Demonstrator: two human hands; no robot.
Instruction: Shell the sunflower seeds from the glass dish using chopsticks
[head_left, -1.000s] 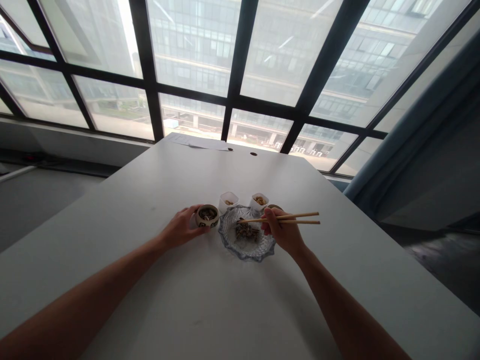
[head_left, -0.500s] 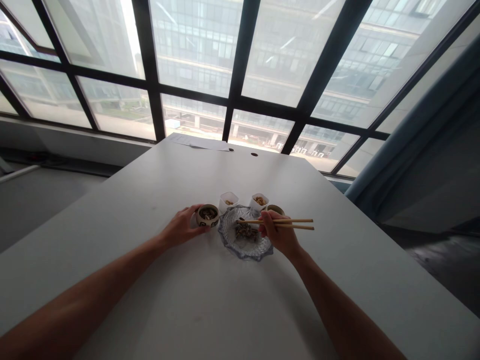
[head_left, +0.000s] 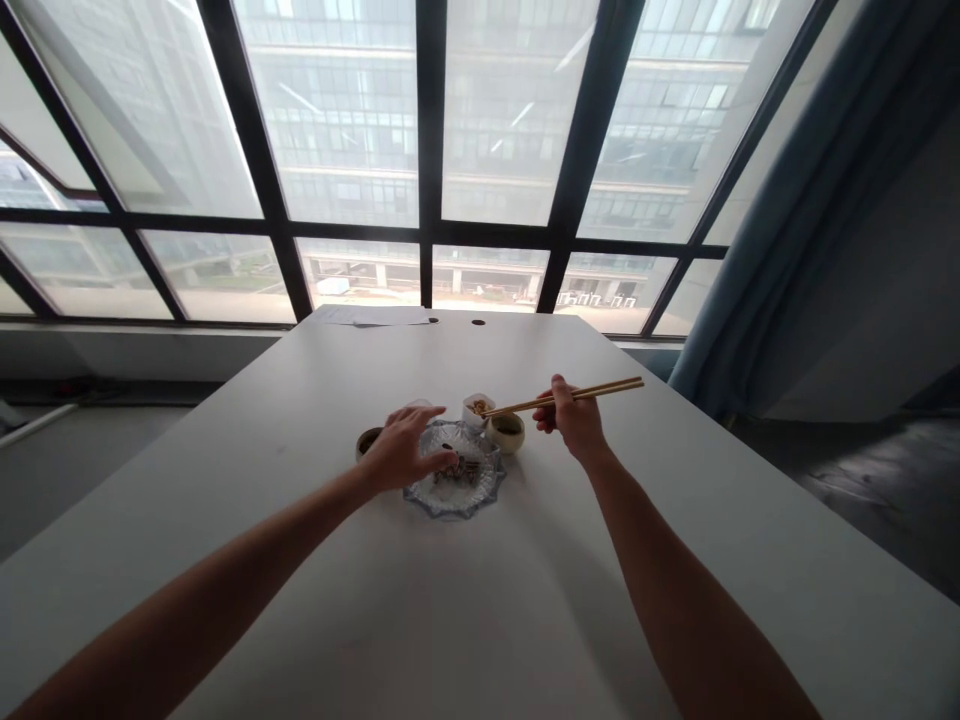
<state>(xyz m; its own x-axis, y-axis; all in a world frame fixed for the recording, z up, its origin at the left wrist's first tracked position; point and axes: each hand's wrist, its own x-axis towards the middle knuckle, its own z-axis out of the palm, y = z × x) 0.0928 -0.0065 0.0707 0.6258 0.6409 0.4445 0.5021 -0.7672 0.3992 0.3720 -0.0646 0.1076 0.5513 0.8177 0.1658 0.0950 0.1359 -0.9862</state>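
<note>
My right hand (head_left: 574, 418) grips a pair of wooden chopsticks (head_left: 592, 391), their tips over the rim area between a small white cup (head_left: 478, 408) of light brown bits and a round pale cup (head_left: 506, 433). With fingers spread, my left hand (head_left: 405, 447) hovers over the left side of a scalloped glass bowl (head_left: 454, 508), holding nothing. Dark striped seeds (head_left: 466, 470) lie in that bowl. Partly hidden behind my left hand stands a dark-mouthed round cup (head_left: 367, 441). Another white cup (head_left: 418, 405) shows only its rim.
Everything stands on a large white table (head_left: 360, 620). Papers (head_left: 382, 316) lie at its far edge near two dark holes, one of them a cable hole (head_left: 478, 322). Tall windows rise behind, and a blue curtain (head_left: 742, 300) hangs at the right.
My left hand has let go of the round cup and moved right, over the glass bowl. My right hand has drawn the chopsticks from the seeds toward the cups. The view has shifted right.
</note>
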